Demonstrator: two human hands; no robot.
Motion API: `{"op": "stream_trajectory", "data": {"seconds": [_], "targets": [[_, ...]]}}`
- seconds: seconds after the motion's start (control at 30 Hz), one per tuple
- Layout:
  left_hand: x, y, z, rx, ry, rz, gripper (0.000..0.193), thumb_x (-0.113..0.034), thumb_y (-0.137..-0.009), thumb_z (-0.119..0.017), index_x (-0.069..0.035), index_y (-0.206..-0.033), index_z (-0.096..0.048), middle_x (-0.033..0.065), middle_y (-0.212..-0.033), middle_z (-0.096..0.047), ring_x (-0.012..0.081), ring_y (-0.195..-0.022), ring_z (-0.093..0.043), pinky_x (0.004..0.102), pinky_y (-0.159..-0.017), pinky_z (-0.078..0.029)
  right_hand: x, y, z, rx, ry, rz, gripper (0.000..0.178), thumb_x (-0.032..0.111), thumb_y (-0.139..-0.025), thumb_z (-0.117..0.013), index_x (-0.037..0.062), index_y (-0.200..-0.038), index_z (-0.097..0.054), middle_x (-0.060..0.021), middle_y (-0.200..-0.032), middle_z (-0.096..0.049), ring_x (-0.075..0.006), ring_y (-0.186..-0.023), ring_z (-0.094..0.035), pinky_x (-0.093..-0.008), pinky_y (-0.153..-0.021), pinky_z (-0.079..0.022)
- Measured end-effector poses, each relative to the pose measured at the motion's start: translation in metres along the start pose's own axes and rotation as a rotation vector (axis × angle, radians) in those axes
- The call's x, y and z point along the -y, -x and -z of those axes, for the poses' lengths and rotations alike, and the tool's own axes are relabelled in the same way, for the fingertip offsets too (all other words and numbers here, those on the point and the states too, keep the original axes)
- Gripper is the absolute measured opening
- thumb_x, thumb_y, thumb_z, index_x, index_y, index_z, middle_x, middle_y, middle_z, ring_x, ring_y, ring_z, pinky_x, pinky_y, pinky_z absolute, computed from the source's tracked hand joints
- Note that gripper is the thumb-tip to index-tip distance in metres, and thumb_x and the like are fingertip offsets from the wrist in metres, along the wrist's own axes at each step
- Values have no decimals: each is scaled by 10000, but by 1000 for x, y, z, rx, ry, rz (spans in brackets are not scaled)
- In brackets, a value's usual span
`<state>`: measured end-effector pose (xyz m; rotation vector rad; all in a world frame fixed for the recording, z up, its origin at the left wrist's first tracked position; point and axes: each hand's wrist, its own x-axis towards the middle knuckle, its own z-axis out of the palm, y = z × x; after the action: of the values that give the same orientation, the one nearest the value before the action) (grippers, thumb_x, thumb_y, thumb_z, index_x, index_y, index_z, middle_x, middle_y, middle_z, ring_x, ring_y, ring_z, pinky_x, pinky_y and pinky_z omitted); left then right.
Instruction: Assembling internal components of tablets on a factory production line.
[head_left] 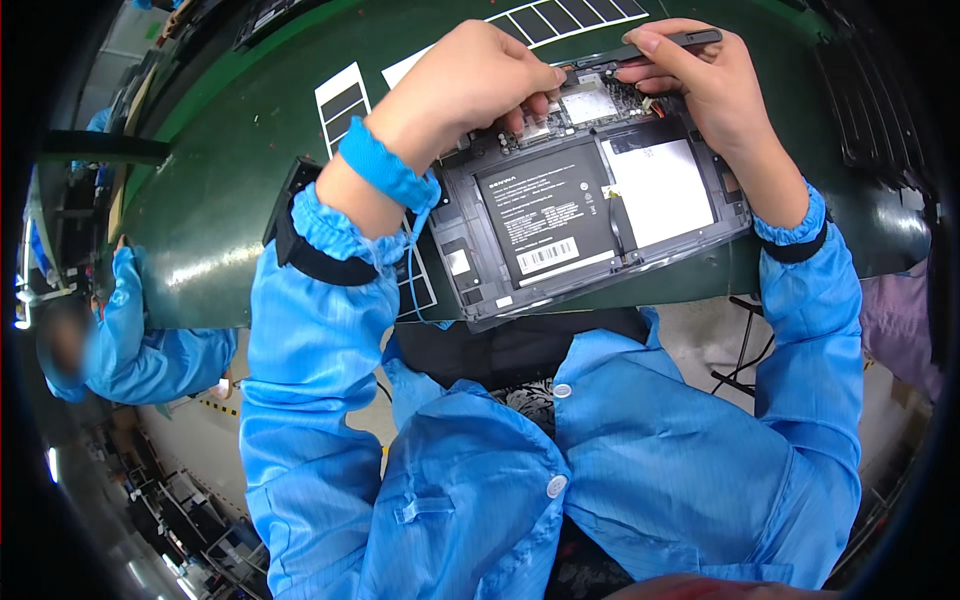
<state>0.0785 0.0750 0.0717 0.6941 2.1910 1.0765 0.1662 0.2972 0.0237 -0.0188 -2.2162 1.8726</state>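
Note:
An opened tablet-like device (465,225) lies on the green table, its inside facing up. A black battery pack (545,215) with a printed label fills its middle, beside a white-silver panel (660,190). Along the far edge runs a circuit board with a silver shield plate (588,102). My left hand (495,85) is bent over the board, thumb and forefinger pinched at its far edge; what they pinch is hidden. In my right hand (700,85) is a slim black tweezers-like tool (700,38), slanting toward the left fingertips. Red and other wires (655,106) show below the right fingers.
White sheets with black rectangles (343,100) lie behind the device on the green table (220,220). A blue strap (385,165) and cord circle my left wrist. Black slatted racks (870,100) stand at right. Another person in blue (170,355) sits at left.

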Motion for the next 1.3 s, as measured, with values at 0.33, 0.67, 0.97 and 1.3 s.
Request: {"op": "stream_trajectory", "data": {"seconds": [0.33,0.67,0.97,1.3], "targets": [[-12,-10,0,-26,-175,83,231,-240,-808,-709,-20,-742,-687,8,-608,-629,53,-478,-517,207,-419,-329,4,0,-6,15,64,36,257,180,-917,-636,-37,-1052,-658,-125,-923,-687,-200,-838,-704,-252,-722,-556],[-20,-10,1,-21,-181,110,233,-232,-793,-723,-14,-720,-680,18,-590,-625,51,-448,-481,203,-396,-317,8,1,-9,27,29,27,244,150,-910,-639,-44,-1057,-657,-134,-936,-683,-204,-845,-702,-257,-728,-569],[-16,-16,0,1,-168,153,250,-245,-787,-737,-10,-712,-696,19,-568,-619,48,-421,-451,202,-381,-300,10,0,-11,28,40,60,237,150,-905,-646,-41,-1045,-663,-141,-886,-691,-192,-814,-706,-258,-724,-570],[-25,-19,0,8,-353,116,334,-278,-791,-754,-9,-610,-671,40,-503,-596,78,-409,-468,235,-376,-307,14,2,-15,-19,-124,36,212,114,-884,-664,-74,-981,-652,-156,-839,-682,-201,-774,-707,-260,-678,-578]]}}
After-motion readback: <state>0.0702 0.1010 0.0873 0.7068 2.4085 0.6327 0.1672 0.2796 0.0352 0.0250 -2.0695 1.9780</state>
